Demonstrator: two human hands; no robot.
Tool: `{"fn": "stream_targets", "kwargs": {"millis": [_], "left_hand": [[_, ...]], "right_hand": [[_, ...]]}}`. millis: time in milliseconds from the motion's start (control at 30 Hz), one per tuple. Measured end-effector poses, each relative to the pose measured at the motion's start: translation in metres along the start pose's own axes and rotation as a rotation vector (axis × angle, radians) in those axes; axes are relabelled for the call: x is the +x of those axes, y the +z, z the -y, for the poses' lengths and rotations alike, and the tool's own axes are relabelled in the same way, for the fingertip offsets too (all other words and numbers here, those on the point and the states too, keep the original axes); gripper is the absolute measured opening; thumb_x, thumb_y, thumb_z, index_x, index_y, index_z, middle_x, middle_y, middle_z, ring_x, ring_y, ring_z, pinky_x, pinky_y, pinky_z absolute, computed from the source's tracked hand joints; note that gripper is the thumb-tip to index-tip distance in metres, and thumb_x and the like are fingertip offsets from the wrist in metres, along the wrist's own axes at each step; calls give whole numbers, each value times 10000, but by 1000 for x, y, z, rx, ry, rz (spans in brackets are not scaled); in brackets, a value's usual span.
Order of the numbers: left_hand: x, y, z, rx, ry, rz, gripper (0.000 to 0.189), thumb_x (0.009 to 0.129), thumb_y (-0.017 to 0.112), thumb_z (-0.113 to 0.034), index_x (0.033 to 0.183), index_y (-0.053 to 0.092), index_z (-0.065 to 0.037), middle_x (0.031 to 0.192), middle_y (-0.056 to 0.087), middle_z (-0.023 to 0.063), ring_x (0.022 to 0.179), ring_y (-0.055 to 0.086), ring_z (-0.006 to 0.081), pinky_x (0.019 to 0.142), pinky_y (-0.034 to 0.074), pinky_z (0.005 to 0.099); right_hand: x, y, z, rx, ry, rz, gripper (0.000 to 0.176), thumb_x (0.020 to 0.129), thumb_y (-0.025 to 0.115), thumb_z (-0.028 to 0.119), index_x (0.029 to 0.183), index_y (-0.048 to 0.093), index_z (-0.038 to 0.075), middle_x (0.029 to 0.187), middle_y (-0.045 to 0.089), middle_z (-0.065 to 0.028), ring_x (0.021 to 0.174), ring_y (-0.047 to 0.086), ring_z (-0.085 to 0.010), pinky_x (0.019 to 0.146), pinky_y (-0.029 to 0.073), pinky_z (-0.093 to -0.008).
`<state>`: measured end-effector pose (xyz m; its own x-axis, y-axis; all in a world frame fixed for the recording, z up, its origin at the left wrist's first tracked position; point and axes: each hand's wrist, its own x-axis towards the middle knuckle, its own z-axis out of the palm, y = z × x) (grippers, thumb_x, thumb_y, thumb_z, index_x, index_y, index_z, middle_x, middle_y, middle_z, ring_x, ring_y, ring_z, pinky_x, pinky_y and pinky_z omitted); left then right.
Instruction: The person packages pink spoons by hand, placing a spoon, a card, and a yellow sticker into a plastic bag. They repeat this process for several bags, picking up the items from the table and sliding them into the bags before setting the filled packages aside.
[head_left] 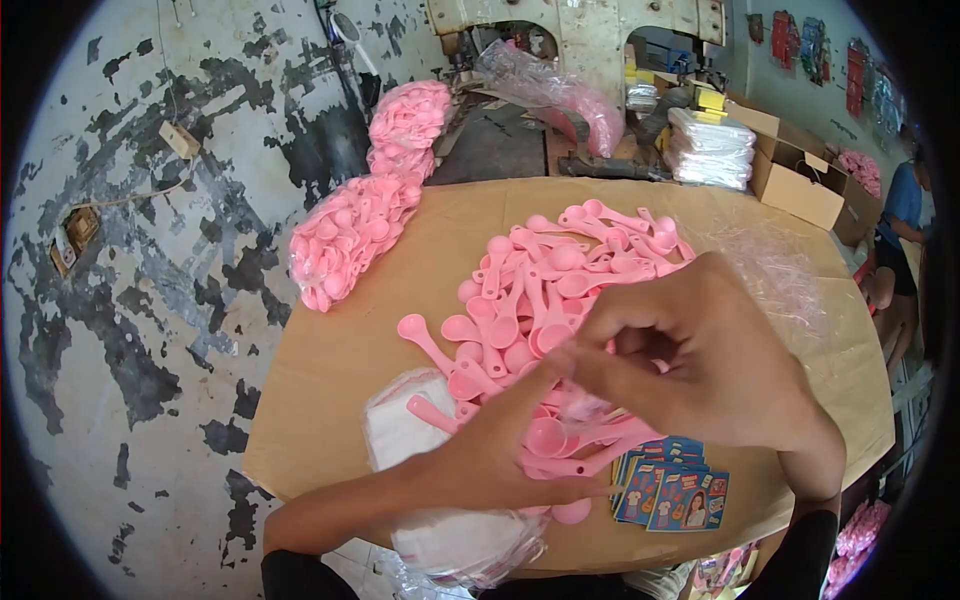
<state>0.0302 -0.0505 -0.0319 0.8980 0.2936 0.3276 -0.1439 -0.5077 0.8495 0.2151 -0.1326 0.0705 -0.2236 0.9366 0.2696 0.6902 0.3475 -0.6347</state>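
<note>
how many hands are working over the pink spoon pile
2: the left hand reaching in from the bottom onto the pink spoons, the right hand above it, fingertips pinched together. No others show here.

— Where are the hands?
— Both are over the near edge of the loose pile of pink plastic scoop spoons (560, 285). The left hand (500, 455) grips several of them. The right hand (705, 370) pinches its fingertips together just above.
— And around that pile?
— A stack of colourful printed cards (675, 492) lies near its right side and a stack of white plastic bags (400, 430) on its left. A clear bag packed with pink spoons (355, 225) sits beyond it, all on a brown cardboard sheet (330, 365).
</note>
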Motion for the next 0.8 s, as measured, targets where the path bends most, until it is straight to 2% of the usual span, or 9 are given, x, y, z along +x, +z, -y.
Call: {"fn": "stream_targets", "kwargs": {"millis": [33, 100, 200, 233, 333, 500, 600, 700, 800], "left_hand": [[-2, 5, 5, -7, -23, 18, 664, 884, 644, -135, 1428, 279, -27, 1364, 444, 160, 1281, 437, 250, 1047, 367, 373], [-4, 7, 5, -141, -141, 42, 434, 943, 549, -90, 1331, 385, 13, 1206, 578, 123, 1124, 572, 200, 955, 454, 336], [-9, 15, 7, -554, -192, -133, 361, 970, 519, -106, 1286, 411, 30, 1170, 587, 103, 1074, 585, 149, 909, 478, 296], [-6, 8, -2, -600, -239, -66, 320, 956, 490, 12, 1275, 465, 23, 1238, 561, 81, 1183, 538, 179, 975, 463, 304], [-3, 0, -2, -644, -373, 151, 333, 950, 505, 16, 1280, 461, 11, 1293, 520, 92, 1233, 494, 174, 974, 467, 315], [2, -4, -7, -660, -455, -160, 377, 1047, 352, -238, 1342, 413, -13, 1119, 582, 39, 980, 550, 68, 851, 465, 228], [-2, -3, 5, -551, -443, -249, 347, 1027, 405, -170, 1327, 456, -3, 1172, 599, 55, 1045, 573, 105, 834, 489, 245], [-5, -3, 9, -336, -428, -248, 348, 1015, 427, -122, 1337, 453, 5, 1153, 598, 42, 1006, 560, 79, 819, 480, 232], [-3, 4, 18, -484, -250, -252, 301, 996, 460, -74, 1283, 498, 13, 1105, 594, 20, 947, 540, 54, 780, 467, 219]], "right_hand": [[5, 6, -3, -4, -15, 62, 133, 895, 640, 121, 832, 625, 4, 672, 571, 5, 595, 461, -20, 534, 357, -197], [18, 19, -19, 116, -175, -148, 121, 874, 662, 101, 930, 628, -1, 747, 612, -17, 624, 490, -25, 542, 368, -197], [28, 30, -39, 75, -276, -351, 325, 830, 688, 23, 1140, 589, 18, 852, 655, -55, 688, 549, -39, 565, 397, -202], [25, 27, -40, 134, -223, -273, 344, 829, 686, 16, 1157, 582, 24, 832, 658, -52, 683, 559, -43, 568, 402, -203], [20, 19, -45, 363, -2, -81, 337, 818, 699, 5, 1134, 586, 24, 728, 668, -40, 648, 603, -60, 591, 444, -213], [20, 26, -58, 340, 84, 20, 257, 826, 671, 26, 1070, 591, 29, 729, 652, -63, 641, 623, -120, 586, 494, -282], [26, 35, -70, -278, -346, -388, 242, 741, 724, 9, 966, 665, 74, 834, 644, -55, 760, 633, -173, 641, 506, -278], [24, 23, -64, -327, -470, -154, 202, 699, 749, 85, 891, 687, 102, 897, 624, -43, 837, 605, -227, 678, 516, -308], [20, 38, -61, -443, -515, -171, 206, 690, 765, 156, 877, 692, 112, 887, 629, -15, 825, 592, -198, 694, 509, -318]]}}
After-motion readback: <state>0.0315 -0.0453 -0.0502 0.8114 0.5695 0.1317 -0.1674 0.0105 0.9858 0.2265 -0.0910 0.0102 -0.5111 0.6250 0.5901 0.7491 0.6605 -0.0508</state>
